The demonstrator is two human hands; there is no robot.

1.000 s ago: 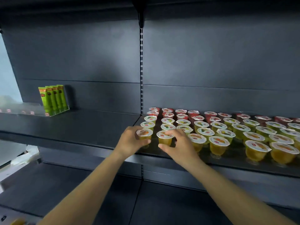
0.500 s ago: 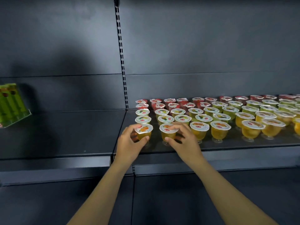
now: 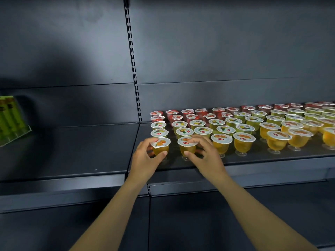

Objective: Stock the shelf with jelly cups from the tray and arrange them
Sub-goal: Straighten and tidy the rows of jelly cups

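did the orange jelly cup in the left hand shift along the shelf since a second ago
No. The orange jelly cup in the left hand stays at the row's left end, just right of the slotted upright.

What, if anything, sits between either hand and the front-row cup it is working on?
Nothing visible. The left hand already grips the leftmost orange cup at the shelf front, and the right hand grips the orange cup beside it. Other cups stand only behind and to the right.
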